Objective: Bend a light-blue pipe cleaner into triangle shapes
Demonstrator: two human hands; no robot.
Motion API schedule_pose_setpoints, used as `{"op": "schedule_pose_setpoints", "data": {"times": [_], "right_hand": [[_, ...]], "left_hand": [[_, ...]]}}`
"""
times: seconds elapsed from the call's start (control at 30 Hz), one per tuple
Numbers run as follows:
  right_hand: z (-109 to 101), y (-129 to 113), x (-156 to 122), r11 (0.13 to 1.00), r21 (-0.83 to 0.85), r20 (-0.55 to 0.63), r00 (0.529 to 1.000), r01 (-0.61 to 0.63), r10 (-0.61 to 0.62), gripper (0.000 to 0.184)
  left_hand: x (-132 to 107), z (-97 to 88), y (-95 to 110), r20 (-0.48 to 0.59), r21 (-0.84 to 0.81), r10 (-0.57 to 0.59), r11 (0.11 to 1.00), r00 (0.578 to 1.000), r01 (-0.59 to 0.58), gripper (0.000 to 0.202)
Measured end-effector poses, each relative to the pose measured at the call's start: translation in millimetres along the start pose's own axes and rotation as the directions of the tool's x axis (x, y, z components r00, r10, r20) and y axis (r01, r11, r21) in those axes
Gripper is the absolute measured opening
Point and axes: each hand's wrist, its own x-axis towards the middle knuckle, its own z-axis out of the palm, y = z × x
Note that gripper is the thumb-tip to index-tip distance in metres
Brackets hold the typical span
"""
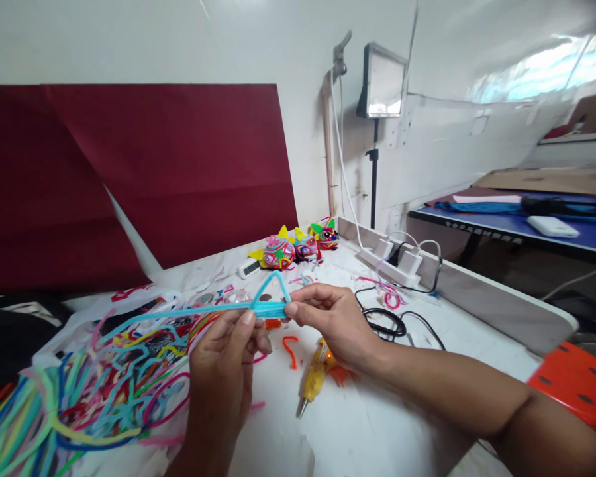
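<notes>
The left hand (226, 361) pinched a light-blue pipe cleaner (265, 309) between thumb and fingertips, just left of a small triangle bent into it. The right hand (330, 318) pinched the same pipe cleaner at the triangle's base on the right side, fingers pressed together. The piece was held in the air above the white table (377, 424), with its long free tail running left over a heap of loose pipe cleaners (89, 391). By the look of it, the triangle was formed and its base partly wrapped; the tail remained straight and unshaped. A yellow glue gun (314, 381) lay on the table below the hands. Three finished colourful figures (298, 248) stood at the far edge, near a power strip (395, 262)
</notes>
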Motion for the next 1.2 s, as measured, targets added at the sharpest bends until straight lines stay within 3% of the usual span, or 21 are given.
{"op": "schedule_pose_setpoints", "data": {"times": [0.17, 0.5, 1.2], "right_hand": [[-0.2, 1.2, 0.2, 1.000, 0.002, 0.005, 1.000, -0.010, 0.010, 0.020], [-0.6, 0.6, 0.7, 0.997, -0.065, 0.024, 0.999, -0.045, 0.046, 0.026], [-1.6, 6.5, 4.2, 0.983, -0.182, 0.033, 0.999, -0.037, 0.043, 0.026]], "left_hand": [[-1.4, 1.1, 2.0, -0.016, 0.032, 0.020, 0.999, 1.000, -0.020, 0.011], [-0.8, 4.8, 1.3, -0.154, 0.165, 0.118, 0.982, 0.981, -0.092, 0.008], [-0.1, 8.1, -1.6, -0.229, 0.141, 0.043, 0.990, 0.972, -0.011, 0.011]]}}
